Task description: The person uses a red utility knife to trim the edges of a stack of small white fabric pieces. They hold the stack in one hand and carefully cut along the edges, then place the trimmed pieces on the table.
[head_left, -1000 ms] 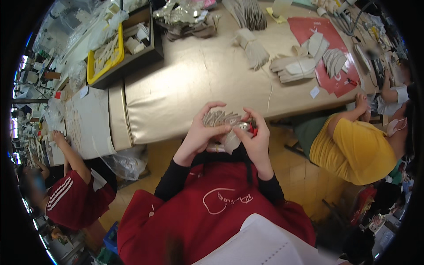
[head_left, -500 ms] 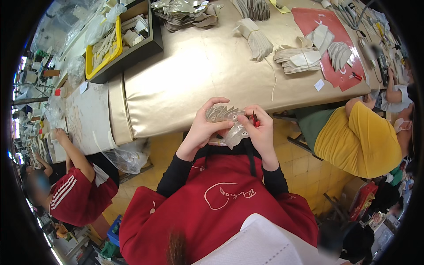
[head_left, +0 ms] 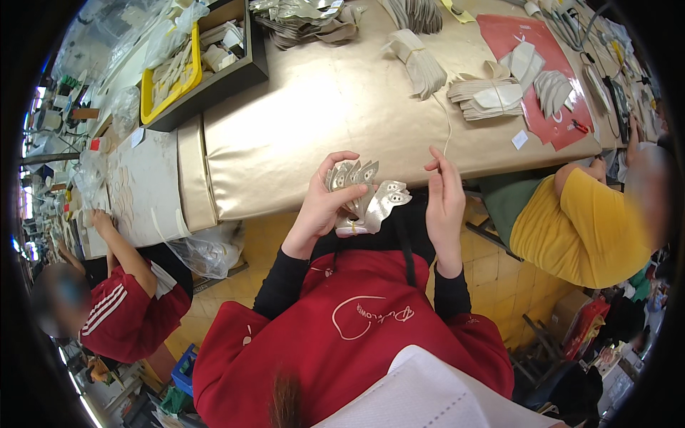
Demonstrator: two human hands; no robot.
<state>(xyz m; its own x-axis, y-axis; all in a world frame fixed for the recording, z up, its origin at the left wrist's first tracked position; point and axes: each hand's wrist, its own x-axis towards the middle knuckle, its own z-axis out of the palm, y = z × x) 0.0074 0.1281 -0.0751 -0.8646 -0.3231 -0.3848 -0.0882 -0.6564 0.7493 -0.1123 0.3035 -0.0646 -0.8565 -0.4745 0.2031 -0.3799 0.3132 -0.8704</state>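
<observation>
My left hand [head_left: 322,205] grips a fanned stack of silvery-grey cut shoe pieces [head_left: 364,196] with small holes, held just off the near edge of the tan-covered worktable [head_left: 328,107]. To the right of the stack, my right hand [head_left: 444,196] is apart from the pieces, its fingers loosely curled, and a thin pale string [head_left: 448,125] runs from its fingertips up across the table. Whether the fingers pinch that string I cannot tell for sure. Both forearms wear black sleeves over a red apron.
Bundles of beige cut pieces [head_left: 485,96] and a red mat [head_left: 546,78] lie at the table's right. A dark tray with a yellow bin [head_left: 171,75] sits far left. A person in yellow [head_left: 578,221] sits on my right, a person in red [head_left: 125,307] on my left.
My right hand has let go of the stack and drawn away to the right. The left hand now holds the fanned pieces alone.
</observation>
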